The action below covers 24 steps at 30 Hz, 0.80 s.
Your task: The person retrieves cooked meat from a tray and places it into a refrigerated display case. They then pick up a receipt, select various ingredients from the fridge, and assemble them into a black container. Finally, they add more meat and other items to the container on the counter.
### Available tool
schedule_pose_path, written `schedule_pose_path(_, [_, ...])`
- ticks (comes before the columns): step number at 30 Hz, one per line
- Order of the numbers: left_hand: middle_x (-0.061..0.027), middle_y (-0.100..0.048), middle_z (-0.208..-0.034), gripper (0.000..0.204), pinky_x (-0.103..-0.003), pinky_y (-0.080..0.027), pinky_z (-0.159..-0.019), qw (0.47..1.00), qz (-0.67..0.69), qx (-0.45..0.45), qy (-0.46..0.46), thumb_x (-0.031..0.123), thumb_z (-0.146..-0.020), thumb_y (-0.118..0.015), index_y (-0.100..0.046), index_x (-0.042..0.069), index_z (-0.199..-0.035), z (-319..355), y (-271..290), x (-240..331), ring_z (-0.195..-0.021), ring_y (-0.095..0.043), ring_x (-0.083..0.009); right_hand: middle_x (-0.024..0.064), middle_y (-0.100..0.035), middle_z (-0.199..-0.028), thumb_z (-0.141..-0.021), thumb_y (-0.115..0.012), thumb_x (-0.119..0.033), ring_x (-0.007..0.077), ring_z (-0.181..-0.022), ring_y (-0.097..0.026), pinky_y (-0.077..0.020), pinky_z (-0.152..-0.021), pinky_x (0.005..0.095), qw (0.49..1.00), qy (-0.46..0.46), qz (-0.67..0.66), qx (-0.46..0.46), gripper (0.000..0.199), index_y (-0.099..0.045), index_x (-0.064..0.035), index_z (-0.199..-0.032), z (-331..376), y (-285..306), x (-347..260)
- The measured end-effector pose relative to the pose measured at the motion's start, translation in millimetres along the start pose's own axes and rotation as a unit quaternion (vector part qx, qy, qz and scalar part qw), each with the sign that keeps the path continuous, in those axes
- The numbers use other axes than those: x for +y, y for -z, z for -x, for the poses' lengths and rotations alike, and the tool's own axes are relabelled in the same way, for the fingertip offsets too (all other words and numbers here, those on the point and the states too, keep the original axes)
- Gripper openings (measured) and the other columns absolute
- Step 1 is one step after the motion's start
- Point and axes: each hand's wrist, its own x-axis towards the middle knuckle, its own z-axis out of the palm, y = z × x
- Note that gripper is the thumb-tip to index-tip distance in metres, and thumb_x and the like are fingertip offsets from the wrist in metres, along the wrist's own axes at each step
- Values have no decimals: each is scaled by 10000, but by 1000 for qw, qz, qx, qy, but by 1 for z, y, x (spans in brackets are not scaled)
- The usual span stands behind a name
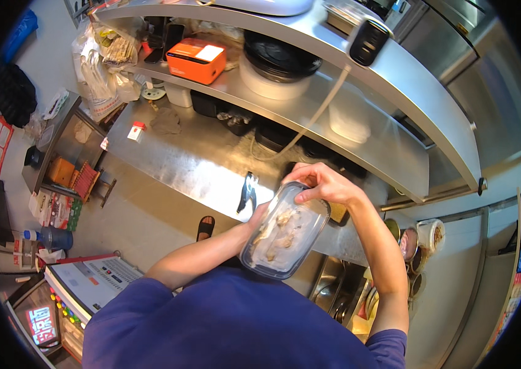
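Clear plastic with a grey rim makes up the tub point(300, 237) held up before your chest, tilted, at the bench's near edge. Pale pieces point(285, 218) show inside; glare blurs them, and you can't fairly say whether a lid is seated on top. Your right hand point(322, 183) is clamped on its far end, thumb over the rim; your left hand point(260, 213) holds the left side, fingers hidden behind it. You seem to be at the handling step, perhaps working the lid at that far corner. Next would call for a firm left hold while the right thumb works the rim.

Count one tub and two hands. Farther out, the steel bench point(177, 161) carries one red-and-white pack point(136, 130). On the shelf point(389, 150) above sit one orange box point(197, 61) and one black bowl point(277, 54). One sandal point(205, 229) shows below.
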Motion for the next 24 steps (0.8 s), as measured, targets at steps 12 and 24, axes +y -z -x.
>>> schedule_pose_path(12, [-154, -645, -1145, 506, -436, -551, -860, 996, 10, -10, 89, 416, -948, -459, -564, 21, -1245, 98, 40, 184, -1005, -655, -287, 45, -682, -968, -723, -788, 22, 122, -927, -610, -476, -865, 266, 994, -56, -90, -25, 376, -680, 5, -1084, -216, -37, -21])
schedule_pose_path(24, [-160, -639, -1160, 537, -445, -547, -868, 976, -41, -32, 210, 440, -939, -461, -558, 19, -1259, 85, 23, 232, -1019, -650, -294, 72, -699, -860, -697, -807, 2, 129, -801, -639, -507, -778, 256, 982, -45, -61, 173, 330, -694, 30, -1006, -230, -40, -44])
